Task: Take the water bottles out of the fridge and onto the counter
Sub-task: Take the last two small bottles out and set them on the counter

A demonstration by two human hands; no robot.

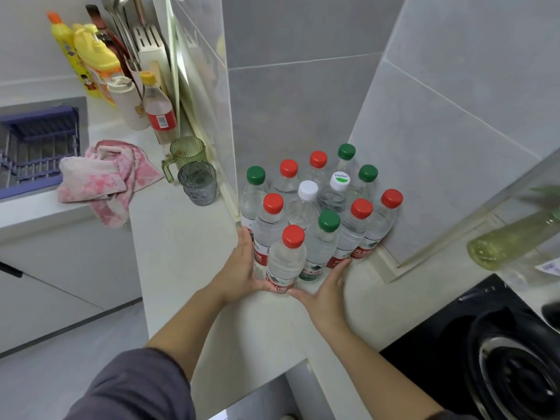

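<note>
Pressing flat against a huddle of water bottles (pixel 304 207), the left hand (pixel 239 268) and right hand (pixel 324 289) flank it with straight fingers, gripping nothing. The bottles stand upright in the counter (pixel 181 237) corner against the wall (pixel 288 101). Rear bottles are mostly hidden; a blurred green bottle (pixel 509 241) is cut off at right.

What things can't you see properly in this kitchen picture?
Head view.
Fridge: outside the picture.
Back water bottles: lower parts hidden by the front bottles.
Greenish bottle at right: blurred, cut off by the edge.
Stove: cut off by the bottom-right corner.
</note>
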